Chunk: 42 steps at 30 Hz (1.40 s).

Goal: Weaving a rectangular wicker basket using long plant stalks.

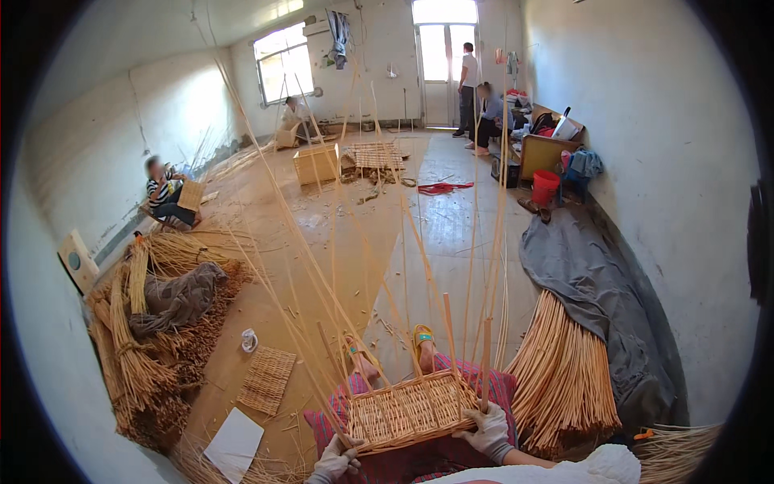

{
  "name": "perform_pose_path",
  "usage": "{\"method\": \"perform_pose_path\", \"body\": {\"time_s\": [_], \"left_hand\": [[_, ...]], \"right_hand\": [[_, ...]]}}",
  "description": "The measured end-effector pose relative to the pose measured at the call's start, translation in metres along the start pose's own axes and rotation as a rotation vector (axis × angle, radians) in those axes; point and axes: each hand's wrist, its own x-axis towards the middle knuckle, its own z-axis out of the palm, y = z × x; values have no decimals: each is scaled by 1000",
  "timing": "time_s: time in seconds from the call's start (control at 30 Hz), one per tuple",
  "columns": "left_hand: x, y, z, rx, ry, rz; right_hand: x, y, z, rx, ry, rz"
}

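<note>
Pale wicker, rectangular: a woven piece [415,411] rests over the seated worker's lap, across red patterned cloth [501,389], tall thin stakes rising from its edges. Both hands gloved in light fabric. Left hand [334,461] grasps the near left corner, fingertips against the rim; the wicker lies just right of and beyond these fingers. Right hand [488,431] grips the near right corner, fingers curled along the edge beside a thick corner stake [486,359]; here the weave lies to the left of the fingers. Undersides of both grips hidden.

Floor, left: flat woven panel [268,381], white sheet [235,442] nearer, heaped rod bundles [157,355] along the wall. Right: big fan of rods [564,375], its far end under grey cloth [572,258]. Red bucket [546,186] farther right. Other people at the far side and far left; seated figure at left holds a woven panel.
</note>
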Motion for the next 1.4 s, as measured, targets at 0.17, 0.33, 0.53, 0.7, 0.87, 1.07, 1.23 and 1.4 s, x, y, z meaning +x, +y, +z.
{"method": "perform_pose_path", "body": {"time_s": [0.17,0.33,0.53,0.7,0.87,1.07,1.23,1.4], "left_hand": [[8,9,-7,-16,-164,-149],[10,-7,0,-214,-97,-86],[5,-10,11,-204,-16,-60],[5,-5,7,-179,-42,-37],[9,-6,1,-188,-100,-42],[11,-8,6,-187,-29,3],[8,-5,8,-143,11,21],[4,-2,5,-175,1,9]], "right_hand": [[0,0,3,-24,25,-43],[-2,-2,4,-144,14,-29],[-2,-4,3,-73,-93,87],[-3,-2,4,-123,-74,57],[-1,-3,4,-133,-34,24],[4,-7,0,-108,-88,35],[5,-9,0,-90,-63,27],[5,-8,1,-82,-69,36]]}}
